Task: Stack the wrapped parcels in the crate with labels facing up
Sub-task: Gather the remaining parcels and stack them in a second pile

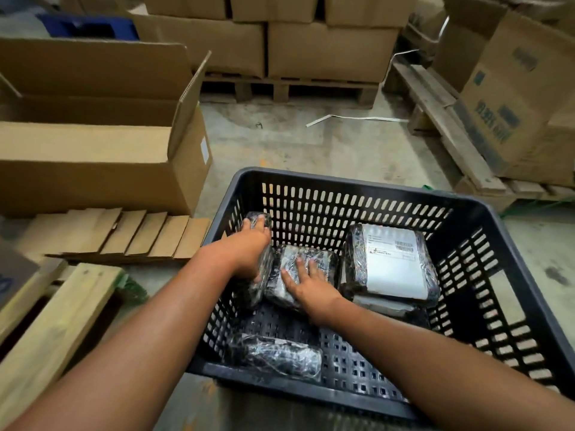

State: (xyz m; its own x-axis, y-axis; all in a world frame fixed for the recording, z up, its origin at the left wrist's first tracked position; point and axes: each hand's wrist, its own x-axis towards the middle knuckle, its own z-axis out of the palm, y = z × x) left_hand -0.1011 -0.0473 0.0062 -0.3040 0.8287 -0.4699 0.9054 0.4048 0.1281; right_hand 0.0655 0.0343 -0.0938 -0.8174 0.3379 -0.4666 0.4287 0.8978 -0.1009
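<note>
Two hands work mid-frame in the crate [357, 181]: left hand [249, 247] grips an upright parcel [263, 265], right hand [311, 284] lies flat, fingers spread, on a middle parcel [306, 269]. Tipped wrongly, the upright parcel could land label-down.

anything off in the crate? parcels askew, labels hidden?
Yes. Only the parcel at the right shows a white label up. The parcel under the left hand stands on edge against the crate wall, and the near-left parcel lies alone, no label visible. The right hand rests flat on the middle parcel.
</note>
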